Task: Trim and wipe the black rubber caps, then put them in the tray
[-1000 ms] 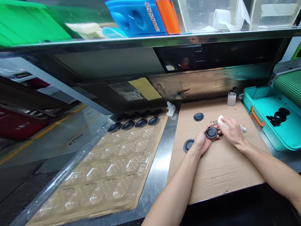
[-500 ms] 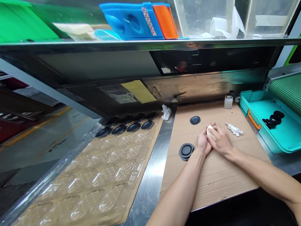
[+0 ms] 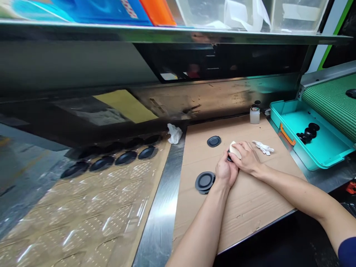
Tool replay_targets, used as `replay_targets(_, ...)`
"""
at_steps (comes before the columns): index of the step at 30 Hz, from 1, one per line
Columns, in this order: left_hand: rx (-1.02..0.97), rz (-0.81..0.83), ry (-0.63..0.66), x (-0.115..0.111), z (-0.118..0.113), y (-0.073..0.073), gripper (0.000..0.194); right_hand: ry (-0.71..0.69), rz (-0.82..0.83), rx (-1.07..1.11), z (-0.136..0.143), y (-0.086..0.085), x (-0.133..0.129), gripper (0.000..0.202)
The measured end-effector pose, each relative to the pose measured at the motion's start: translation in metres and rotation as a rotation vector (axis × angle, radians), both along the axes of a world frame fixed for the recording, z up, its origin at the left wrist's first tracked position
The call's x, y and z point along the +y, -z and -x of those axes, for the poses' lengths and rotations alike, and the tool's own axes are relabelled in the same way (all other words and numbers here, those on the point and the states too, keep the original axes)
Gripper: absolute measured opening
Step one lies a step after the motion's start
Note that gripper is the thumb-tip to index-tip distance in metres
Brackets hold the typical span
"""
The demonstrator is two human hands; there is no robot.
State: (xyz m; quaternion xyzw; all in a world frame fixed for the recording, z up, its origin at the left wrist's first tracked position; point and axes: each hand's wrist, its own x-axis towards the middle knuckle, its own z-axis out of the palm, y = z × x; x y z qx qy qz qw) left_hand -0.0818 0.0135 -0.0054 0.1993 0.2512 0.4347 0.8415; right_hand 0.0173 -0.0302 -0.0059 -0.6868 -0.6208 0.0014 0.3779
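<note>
My left hand (image 3: 226, 171) is closed around a small black round part (image 3: 229, 157), most of which is hidden by fingers. Pressed against that part is a cream-coloured pad (image 3: 235, 150), gripped by my right hand (image 3: 247, 157); whether it is cloth or sponge I cannot tell. Both hands meet above the brown cardboard sheet (image 3: 267, 189). Left of them lie a flat black disc (image 3: 214, 141) and, nearer me, a stack of black discs (image 3: 205, 181). A crumpled white glove or cloth (image 3: 263, 147) rests just right of my right hand.
On the left, a clear moulded tray (image 3: 111, 207) holds several black round parts (image 3: 102, 163) along its far end. A small bottle (image 3: 254, 115) stands at the back. A turquoise bin (image 3: 330, 157) with black parts sits beside the green belt (image 3: 330, 94). A metal shelf (image 3: 167, 34) spans overhead.
The view has swung to the right, so the bench appears shifted left. My hands stay together, and the black part's edge now shows beneath the pad. A black part on the belt has come into view.
</note>
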Motion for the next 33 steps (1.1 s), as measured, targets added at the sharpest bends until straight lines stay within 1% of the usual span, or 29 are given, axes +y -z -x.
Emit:
replay_targets(3,0.015,0.005,0.013,0.003,-0.004,-0.003,0.036,0.076,0.093,-0.008,0.0,-0.005,-0.013,0.038)
replay_targets(5,0.04,0.023,0.023,0.002,-0.008,-0.006,0.034,0.061,0.111,-0.037,0.001,-0.007,-0.022,0.038)
replay_targets(7,0.031,0.035,0.065,0.0,-0.01,-0.009,0.032,0.027,0.086,-0.079,0.002,-0.008,-0.026,0.038)
replay_targets(9,-0.008,0.033,0.063,-0.001,-0.012,-0.009,0.031,0.06,0.062,-0.104,0.003,-0.007,-0.025,0.038)
replay_targets(11,-0.047,0.022,0.022,0.0,-0.012,-0.007,0.03,0.126,0.06,-0.099,0.004,-0.006,-0.02,0.04)
replay_targets(12,-0.059,0.015,0.01,0.001,-0.012,-0.006,0.03,0.132,0.061,-0.095,0.004,-0.005,-0.018,0.041)
replay_targets(15,-0.075,0.017,0.034,0.004,-0.011,-0.006,0.031,0.045,0.055,-0.108,0.003,-0.005,-0.011,0.043)
replay_targets(16,-0.081,0.027,0.04,0.004,-0.011,-0.007,0.031,0.044,0.052,-0.106,0.0,-0.006,-0.009,0.043)
replay_targets(19,-0.1,0.054,0.053,0.004,-0.01,-0.01,0.031,0.111,0.04,-0.034,-0.013,-0.011,-0.007,0.044)
replay_targets(20,-0.101,0.059,0.058,0.004,-0.01,-0.011,0.031,0.105,0.034,-0.001,-0.018,-0.013,-0.007,0.045)
replay_targets(22,-0.094,0.063,0.063,0.005,-0.009,-0.012,0.03,0.04,0.036,0.057,-0.025,-0.017,-0.012,0.048)
replay_targets(23,-0.086,0.062,0.063,0.005,-0.009,-0.012,0.029,0.003,0.05,0.078,-0.027,-0.019,-0.015,0.046)
replay_targets(25,-0.072,0.045,0.081,0.005,-0.009,-0.01,0.027,-0.046,0.089,0.121,-0.027,-0.021,-0.019,0.035)
replay_targets(28,-0.046,-0.013,0.121,0.005,-0.008,-0.006,0.027,-0.06,0.129,0.232,-0.022,-0.023,-0.017,0.019)
replay_targets(31,0.033,-0.061,0.119,0.003,-0.007,-0.002,0.027,-0.052,0.166,0.295,-0.022,-0.024,-0.011,0.015)
replay_targets(33,0.084,-0.077,0.119,0.003,-0.006,-0.001,0.029,-0.109,0.25,0.29,-0.026,-0.026,-0.01,0.014)
